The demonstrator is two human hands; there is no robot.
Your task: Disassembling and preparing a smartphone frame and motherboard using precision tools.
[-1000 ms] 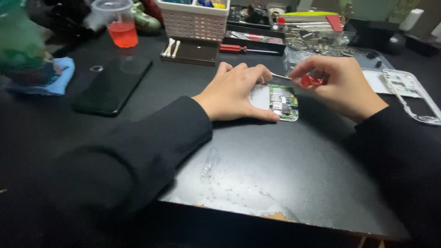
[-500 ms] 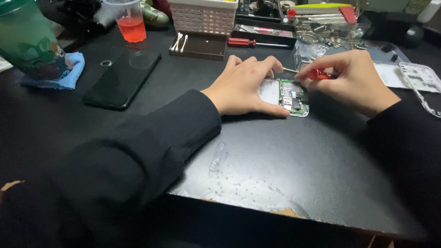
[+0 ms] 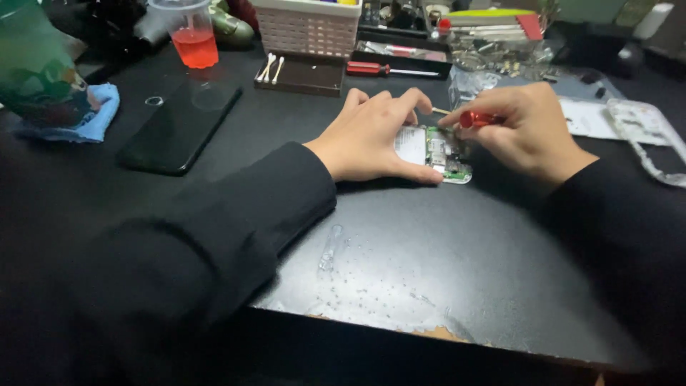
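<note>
On a scuffed black table (image 3: 429, 271) cluttered along its far edge, the left hand (image 3: 375, 139) presses flat on a small opened phone with a green circuit board (image 3: 437, 151) near the middle, while the right hand (image 3: 525, 132) pinches a red-handled screwdriver (image 3: 477, 119) over it.
</note>
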